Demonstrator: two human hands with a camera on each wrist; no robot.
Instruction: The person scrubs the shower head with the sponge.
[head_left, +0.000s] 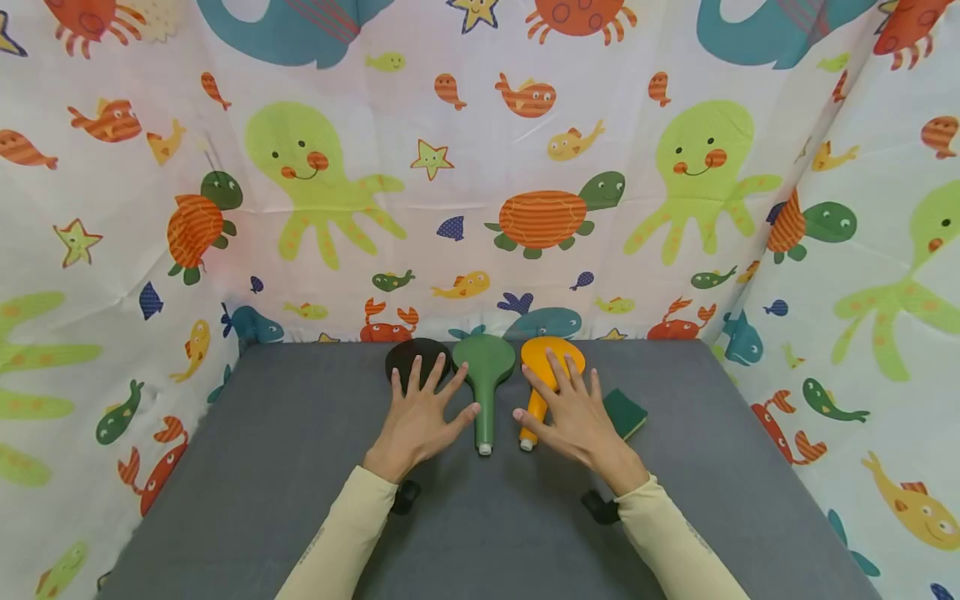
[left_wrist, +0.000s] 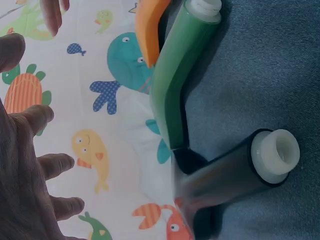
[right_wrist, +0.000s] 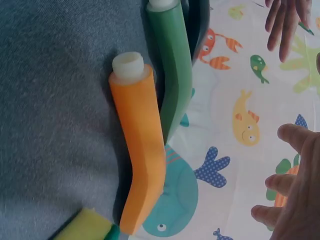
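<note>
Three paddle-shaped tools lie side by side on the grey table (head_left: 262, 475), handles toward me: a black one (head_left: 417, 357), a green one (head_left: 484, 371) and an orange one (head_left: 561, 350). My left hand (head_left: 422, 414) lies flat with spread fingers over the black tool's handle. My right hand (head_left: 567, 414) lies flat the same way over the orange tool. The left wrist view shows the black handle (left_wrist: 227, 175) with its white end cap beside the green handle (left_wrist: 180, 75). The right wrist view shows the orange handle (right_wrist: 142, 150) and green handle (right_wrist: 172, 65). Neither hand curls around anything.
A green and yellow sponge (head_left: 626, 413) lies just right of my right hand, and its corner (right_wrist: 87, 227) shows in the right wrist view. Cloth walls printed with sea animals (head_left: 480, 208) close off the back and both sides of the table.
</note>
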